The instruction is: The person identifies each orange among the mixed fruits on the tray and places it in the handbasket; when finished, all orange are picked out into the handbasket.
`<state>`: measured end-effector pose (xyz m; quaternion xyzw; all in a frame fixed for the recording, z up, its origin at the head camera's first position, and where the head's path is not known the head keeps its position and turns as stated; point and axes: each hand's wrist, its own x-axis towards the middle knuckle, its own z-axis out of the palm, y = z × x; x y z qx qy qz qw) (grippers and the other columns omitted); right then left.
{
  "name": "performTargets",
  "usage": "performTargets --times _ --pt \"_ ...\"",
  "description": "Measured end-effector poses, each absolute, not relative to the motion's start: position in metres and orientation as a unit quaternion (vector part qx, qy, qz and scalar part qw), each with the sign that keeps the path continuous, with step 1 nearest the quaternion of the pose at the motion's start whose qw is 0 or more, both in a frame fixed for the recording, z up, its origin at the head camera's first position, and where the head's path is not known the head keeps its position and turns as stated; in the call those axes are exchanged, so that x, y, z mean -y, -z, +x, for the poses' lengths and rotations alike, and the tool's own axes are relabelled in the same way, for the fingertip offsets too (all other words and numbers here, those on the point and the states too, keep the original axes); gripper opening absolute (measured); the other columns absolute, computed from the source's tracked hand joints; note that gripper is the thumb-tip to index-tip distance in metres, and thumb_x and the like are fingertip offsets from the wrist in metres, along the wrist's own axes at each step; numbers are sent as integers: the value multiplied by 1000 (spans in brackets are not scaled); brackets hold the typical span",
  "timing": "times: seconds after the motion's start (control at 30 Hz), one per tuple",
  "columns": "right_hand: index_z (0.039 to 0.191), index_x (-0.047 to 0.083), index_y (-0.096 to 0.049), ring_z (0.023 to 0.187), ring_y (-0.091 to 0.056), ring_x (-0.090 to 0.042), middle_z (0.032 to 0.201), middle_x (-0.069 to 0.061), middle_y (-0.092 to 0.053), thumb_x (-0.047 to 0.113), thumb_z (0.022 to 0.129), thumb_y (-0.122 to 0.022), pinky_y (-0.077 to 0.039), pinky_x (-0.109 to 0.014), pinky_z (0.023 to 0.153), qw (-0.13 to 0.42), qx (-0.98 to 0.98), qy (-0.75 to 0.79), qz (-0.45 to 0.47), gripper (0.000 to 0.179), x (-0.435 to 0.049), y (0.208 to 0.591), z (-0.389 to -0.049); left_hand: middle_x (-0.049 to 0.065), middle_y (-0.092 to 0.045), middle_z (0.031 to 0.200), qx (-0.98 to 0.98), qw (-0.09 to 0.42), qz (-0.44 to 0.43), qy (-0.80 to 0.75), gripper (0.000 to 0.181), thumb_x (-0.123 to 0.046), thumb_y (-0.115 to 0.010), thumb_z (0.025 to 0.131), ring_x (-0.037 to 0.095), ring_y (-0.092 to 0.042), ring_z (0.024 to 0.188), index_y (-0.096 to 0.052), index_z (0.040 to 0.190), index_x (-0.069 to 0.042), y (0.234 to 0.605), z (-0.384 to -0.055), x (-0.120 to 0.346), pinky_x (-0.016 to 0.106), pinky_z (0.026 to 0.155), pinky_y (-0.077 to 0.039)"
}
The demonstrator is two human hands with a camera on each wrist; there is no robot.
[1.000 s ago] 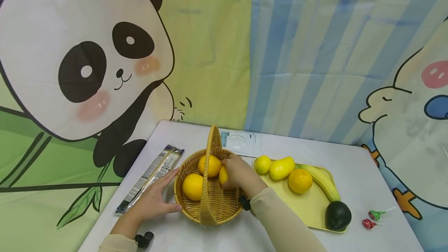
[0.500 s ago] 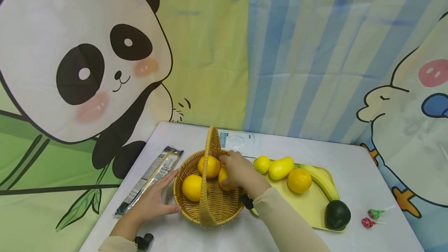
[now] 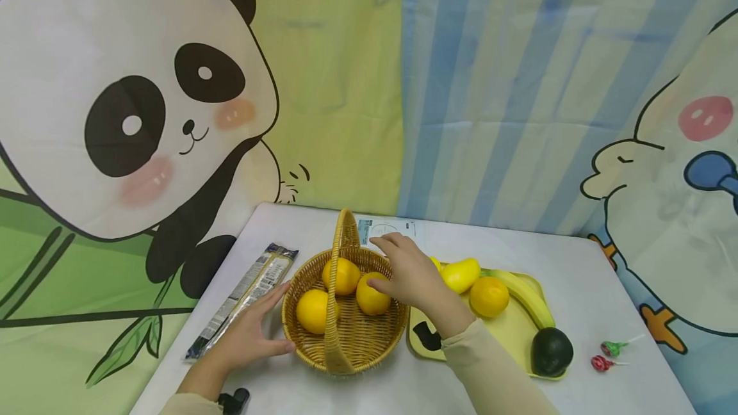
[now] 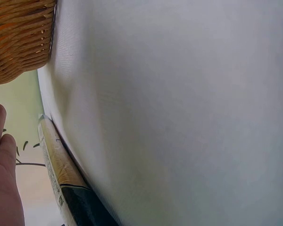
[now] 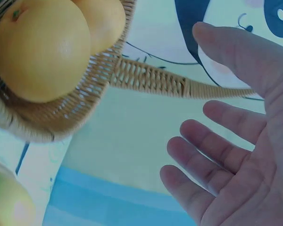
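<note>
A wicker basket with an upright arched handle stands on the white table and contains three oranges, one at the left, one at the back and one at the right. My right hand is above the basket's right rim with its fingers spread and nothing in them; the right wrist view shows the bare palm beside the handle. On the other side, my left hand lies by the basket's left wall, fingers extended and fingertips right at the rim. Only part of that hand shows in the left wrist view.
Right of the basket, a yellow tray bears a banana, an orange, yellow fruits and a dark green avocado-like fruit. Two lollipops lie farther right. A long foil packet is at left, a flat packet behind.
My right hand has let go of the right-hand orange, which now sits in the basket, and has lifted up and to the right. My left hand stays by the basket.
</note>
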<state>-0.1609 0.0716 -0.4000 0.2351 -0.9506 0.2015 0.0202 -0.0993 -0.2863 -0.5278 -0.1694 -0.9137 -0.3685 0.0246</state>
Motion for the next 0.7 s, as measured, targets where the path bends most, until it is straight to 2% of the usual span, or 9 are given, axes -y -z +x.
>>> performTargets --times 0.13,0.47,0.7 --pt "155 23 -51 140 -54 -26 151 -2 -55 44 86 -85 -55 -47 110 44 951 -210 225 80 -85 397 -155 12 -39 168 914 24 -169 367 119 -52 -96 66 49 -41 150 -36 164 -23 526 -98 285 77 114 -35" --pt "154 19 -52 138 -55 -31 152 -7 -54 41 85 -87 -57 -52 106 115 946 -236 191 80 -119 391 -149 14 -38 168 917 24 -162 363 119 -51 -96 66 51 -40 149 -35 165 -25 529 -99 289 80 111 -35" --pt "156 15 -48 142 -49 -35 153 -10 -51 37 87 -85 -51 -57 112 134 946 -254 152 82 -149 388 -149 12 -39 168 911 24 -170 374 119 -51 -96 66 50 -40 150 -37 164 -22 530 -100 287 78 114 -35"
